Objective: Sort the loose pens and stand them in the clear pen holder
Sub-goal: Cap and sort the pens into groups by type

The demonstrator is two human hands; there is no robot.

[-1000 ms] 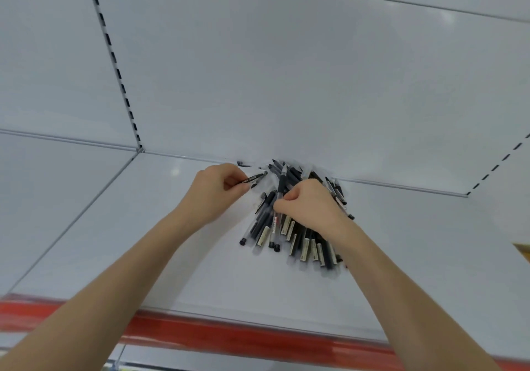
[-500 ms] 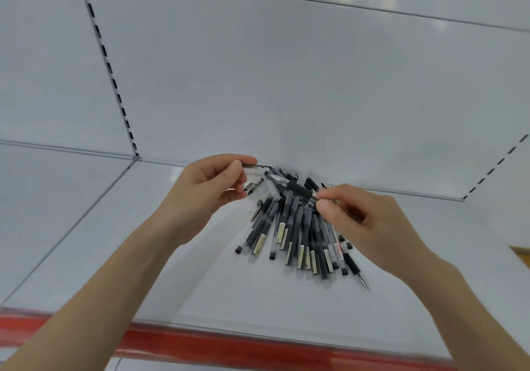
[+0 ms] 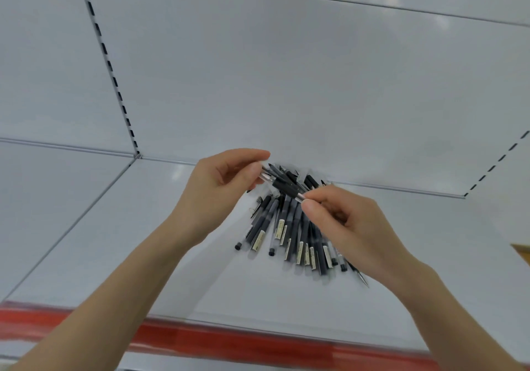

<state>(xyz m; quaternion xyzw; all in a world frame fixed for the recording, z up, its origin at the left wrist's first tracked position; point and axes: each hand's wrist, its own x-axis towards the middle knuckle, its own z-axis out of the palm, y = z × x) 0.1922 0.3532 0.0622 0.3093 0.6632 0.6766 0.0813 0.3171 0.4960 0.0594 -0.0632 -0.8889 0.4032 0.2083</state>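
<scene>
Starting closest: blurry red strip (image 3: 258,339) running along the front lip of a white shelf (image 3: 129,256). Coming in over it from below, 2 bare forearms (image 3: 120,290), reaching up onto the shelf.

Further in, pinching a dark pen (image 3: 286,187) with both hands, held up off the shelf just above the pile. Left hand (image 3: 213,195) with fingers curled, thumb and fingertips nipping the upper-left end. Right hand (image 3: 355,227) likewise curled, thumb and index finger nipping the silvery lower-right end. Could be 2 pens bunched together in there, can't tell for sure.

Right under and behind that, the pile of loose pens (image 3: 289,236) lying flat on the shelf, fanned out, mostly dark barrels, pale labels on a bunch of them. Partly hidden by the right hand. Also 1 bare metal tip (image 3: 362,279) poking out from under the right wrist.

Off at the right edge, a sliver of something yellowish (image 3: 522,253), no idea what.

Furthest back: plain white back panel (image 3: 286,84), far end of the pile reaching about to its foot. Slotted upright (image 3: 114,78) on the left, another row of slots (image 3: 493,167) over on the right.
</scene>
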